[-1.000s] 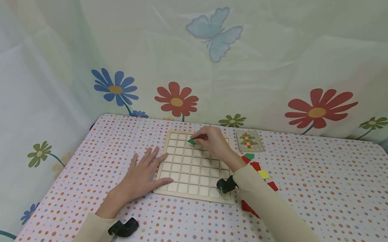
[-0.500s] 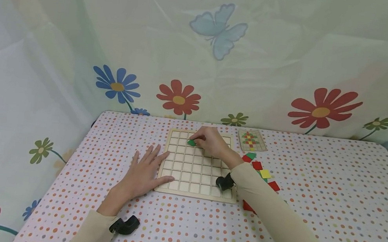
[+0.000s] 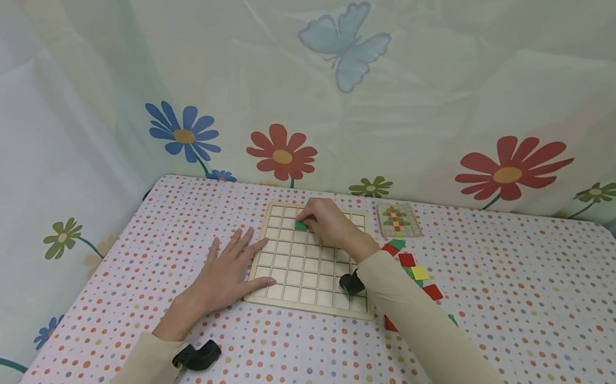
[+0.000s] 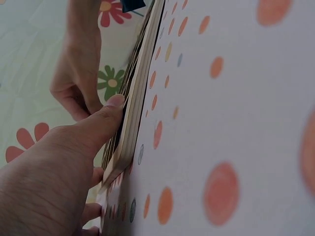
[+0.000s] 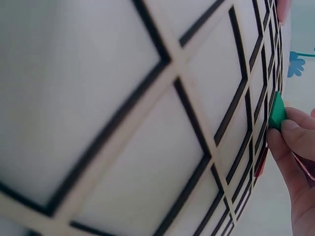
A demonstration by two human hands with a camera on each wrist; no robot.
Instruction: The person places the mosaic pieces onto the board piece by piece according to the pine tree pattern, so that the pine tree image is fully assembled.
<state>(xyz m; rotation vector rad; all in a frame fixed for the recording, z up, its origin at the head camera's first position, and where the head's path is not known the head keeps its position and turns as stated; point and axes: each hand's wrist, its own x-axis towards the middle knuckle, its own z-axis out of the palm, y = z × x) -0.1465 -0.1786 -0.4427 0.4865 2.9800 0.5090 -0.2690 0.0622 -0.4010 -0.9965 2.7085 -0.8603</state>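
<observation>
A wooden grid board of square cells lies on the dotted table. My right hand pinches a small green tile at a cell near the board's far edge. In the right wrist view, thumb and fingers hold the green tile against the grid; a red piece shows close by. My left hand rests spread at the board's left side, thumb on its frame. The left wrist view shows that thumb on the board's edge.
A pattern card with a coloured tree-like design lies beyond the board's right corner. Several loose tiles lie right of the board, among them a red tile and a yellow tile. My right forearm partly covers this area.
My right hand has shifted slightly left, and the green tile, earlier tilted with a point showing, now sits lower and squarer over its cell. My left hand stays put.
</observation>
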